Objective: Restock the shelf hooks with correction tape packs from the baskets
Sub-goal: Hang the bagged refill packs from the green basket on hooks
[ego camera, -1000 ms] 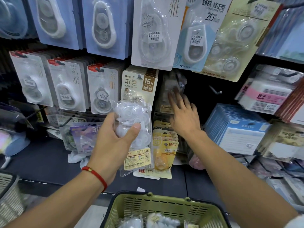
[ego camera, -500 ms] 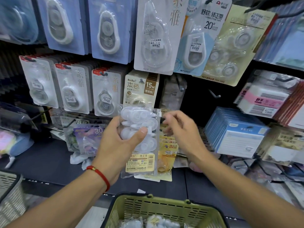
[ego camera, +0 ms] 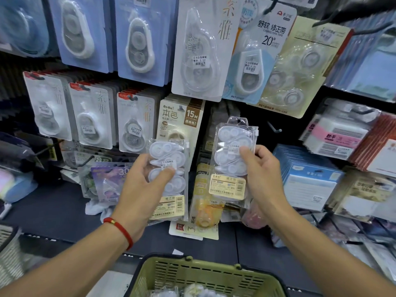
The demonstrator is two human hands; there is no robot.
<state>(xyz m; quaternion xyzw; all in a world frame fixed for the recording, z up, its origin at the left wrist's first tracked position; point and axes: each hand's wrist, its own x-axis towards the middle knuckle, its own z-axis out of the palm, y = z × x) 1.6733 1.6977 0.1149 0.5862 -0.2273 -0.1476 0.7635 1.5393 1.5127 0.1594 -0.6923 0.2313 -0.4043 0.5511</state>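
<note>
Dark pegboard shelf wall [ego camera: 246, 116] hung with carded correction tapes. Two clear multi-tape packs in hand, one each. Left hand [ego camera: 139, 189] grips the left pack [ego camera: 169, 168], thumb pressed across its front, fingers hidden behind. Right hand [ego camera: 263, 174] pinches the right pack [ego camera: 232, 151] at its right edge, held higher, just left of a bare hook [ego camera: 275, 127]. One green basket [ego camera: 205, 273] near, between both forearms.

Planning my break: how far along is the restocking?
Midway. Done: upper hooks look full. In hand: left hand grips a clear stack of packs; right hand lifts one clear blister pack toward the bare black hook. Left: packs in the green basket.
</note>
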